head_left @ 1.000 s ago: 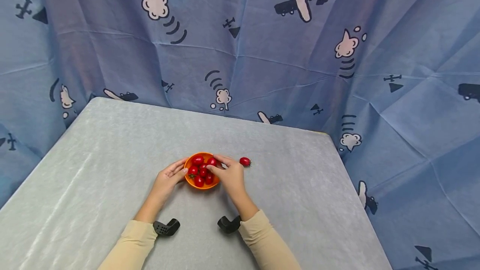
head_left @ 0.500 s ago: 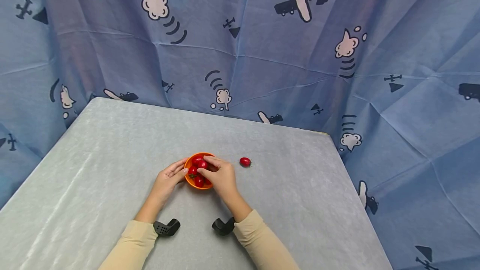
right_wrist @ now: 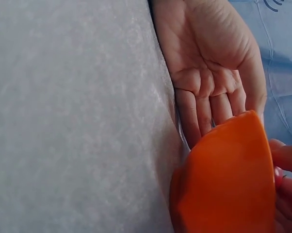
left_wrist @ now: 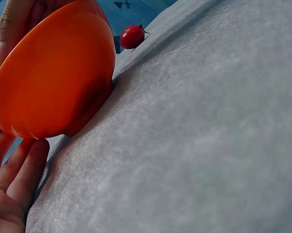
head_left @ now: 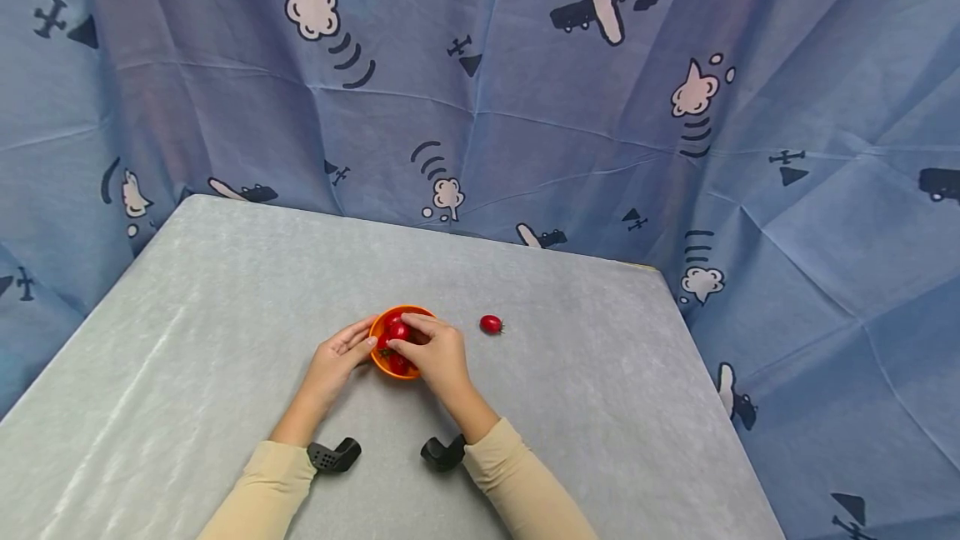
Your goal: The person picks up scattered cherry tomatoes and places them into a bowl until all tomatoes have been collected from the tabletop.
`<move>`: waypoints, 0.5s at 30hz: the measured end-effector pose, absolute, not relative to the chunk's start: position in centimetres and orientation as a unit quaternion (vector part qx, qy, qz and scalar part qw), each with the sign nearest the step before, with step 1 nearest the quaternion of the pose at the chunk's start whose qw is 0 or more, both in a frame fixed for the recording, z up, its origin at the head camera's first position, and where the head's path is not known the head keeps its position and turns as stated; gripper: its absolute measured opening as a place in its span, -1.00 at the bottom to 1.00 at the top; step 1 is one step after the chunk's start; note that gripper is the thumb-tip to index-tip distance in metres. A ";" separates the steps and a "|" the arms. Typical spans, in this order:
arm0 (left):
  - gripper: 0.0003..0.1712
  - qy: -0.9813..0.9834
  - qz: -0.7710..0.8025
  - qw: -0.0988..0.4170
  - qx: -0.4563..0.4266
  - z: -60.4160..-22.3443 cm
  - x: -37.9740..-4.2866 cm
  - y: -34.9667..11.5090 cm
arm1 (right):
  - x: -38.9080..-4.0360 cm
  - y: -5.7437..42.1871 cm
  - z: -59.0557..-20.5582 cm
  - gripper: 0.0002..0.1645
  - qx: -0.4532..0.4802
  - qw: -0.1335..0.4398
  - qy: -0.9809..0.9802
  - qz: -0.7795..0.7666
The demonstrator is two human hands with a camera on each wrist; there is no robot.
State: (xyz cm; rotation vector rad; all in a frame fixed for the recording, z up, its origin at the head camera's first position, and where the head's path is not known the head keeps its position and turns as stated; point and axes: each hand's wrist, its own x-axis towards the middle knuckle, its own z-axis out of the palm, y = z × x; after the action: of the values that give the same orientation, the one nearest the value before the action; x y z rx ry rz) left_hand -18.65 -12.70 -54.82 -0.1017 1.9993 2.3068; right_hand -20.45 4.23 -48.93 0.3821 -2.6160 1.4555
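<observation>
A small orange bowl (left_wrist: 58,73) of red cherry tomatoes stands on the table. My left hand (head_left: 334,363) steadies it from the left, thumb at the rim and the other fingers along the outer wall. Over the bowl's right side, my right hand (head_left: 442,352) pinches one cherry tomato (head_left: 399,330) between thumb and fingers. In the right wrist view, a bit of red tomato (right_wrist: 279,177) shows between the right hand's fingers beyond the rim. The right hand covers part of the bowl's contents in the head view.
A single cherry tomato (head_left: 491,324) with a green stalk lies on the table to the right of the bowl. A pale grey cloth covers the table (head_left: 600,373). Behind it hangs a blue curtain (head_left: 525,107) with printed planes.
My right hand has moved left, further over the bowl, and now pinches a cherry tomato there. The left hand and the bowl have stayed in place.
</observation>
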 end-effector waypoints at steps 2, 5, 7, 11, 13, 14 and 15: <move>-0.42 0.653 0.755 0.042 -0.034 -54.9 -18.7 -12.7 | -20.5 4.2 -49.0 -0.54 0.129 0.061 -0.864 0.482; -0.42 0.654 0.755 0.041 -0.031 -54.9 -18.7 -12.7 | -20.5 4.2 -49.0 -0.52 0.136 0.062 -0.863 0.483; -0.42 0.654 0.755 0.040 -0.031 -54.9 -18.7 -12.6 | -20.4 4.3 -49.0 -0.51 0.139 0.061 -0.861 0.485; -0.42 0.655 0.754 0.040 -0.032 -54.8 -18.7 -12.6 | -20.4 4.5 -48.9 -0.51 0.135 0.056 -0.853 0.502; -0.42 0.656 0.753 0.039 -0.034 -54.8 -18.6 -12.5 | -20.4 4.7 -48.9 -0.52 0.125 0.054 -0.847 0.514; -0.42 0.655 0.754 0.039 -0.035 -54.7 -18.6 -12.5 | -20.4 4.9 -48.9 -0.52 0.118 0.055 -0.844 0.521; -0.43 0.654 0.755 0.039 -0.036 -54.7 -18.6 -12.5 | -20.5 5.2 -48.9 -0.52 0.110 0.055 -0.840 0.529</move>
State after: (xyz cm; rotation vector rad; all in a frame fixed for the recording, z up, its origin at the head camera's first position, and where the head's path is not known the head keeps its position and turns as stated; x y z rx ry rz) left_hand -18.64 -12.49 -54.68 -0.1114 2.0040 2.3143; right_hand -20.47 5.19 -48.86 0.3341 -2.5493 1.6067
